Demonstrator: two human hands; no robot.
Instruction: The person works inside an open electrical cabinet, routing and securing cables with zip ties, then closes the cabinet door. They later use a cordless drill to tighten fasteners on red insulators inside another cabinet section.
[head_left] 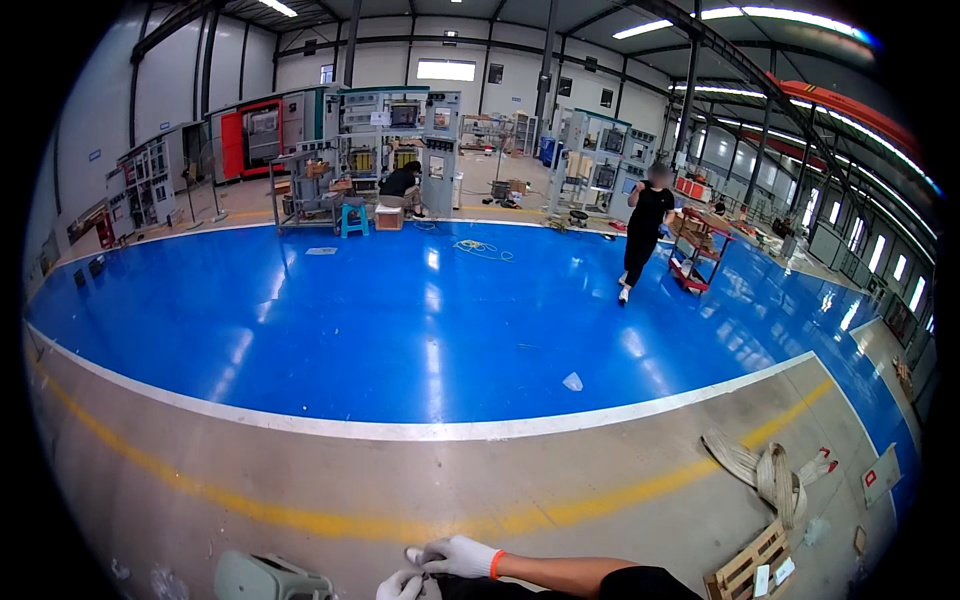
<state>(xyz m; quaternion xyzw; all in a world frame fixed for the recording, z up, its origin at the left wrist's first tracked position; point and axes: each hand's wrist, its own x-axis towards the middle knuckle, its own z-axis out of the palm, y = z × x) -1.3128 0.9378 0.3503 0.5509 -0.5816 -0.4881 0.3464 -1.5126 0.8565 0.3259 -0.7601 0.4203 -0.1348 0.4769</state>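
At the lower edge, my two hands meet in white knit work gloves. My right hand, with an orange cuff at the wrist, reaches in from the right with its fingers bent together. Just below and left of it, my left hand is partly cut off by the picture's edge, its fingers curled. The fingertips of both come together over a small spot; what they pinch there is too small and covered to make out. Dark cloth lies directly under the right wrist. A grey-green plastic stool stands to the left of the hands.
A wooden pallet and a pale lifting sling lie to the right. On the blue floor, a person walks near a red cart. Another person crouches by open cabinets. A yellow cable lies coiled.
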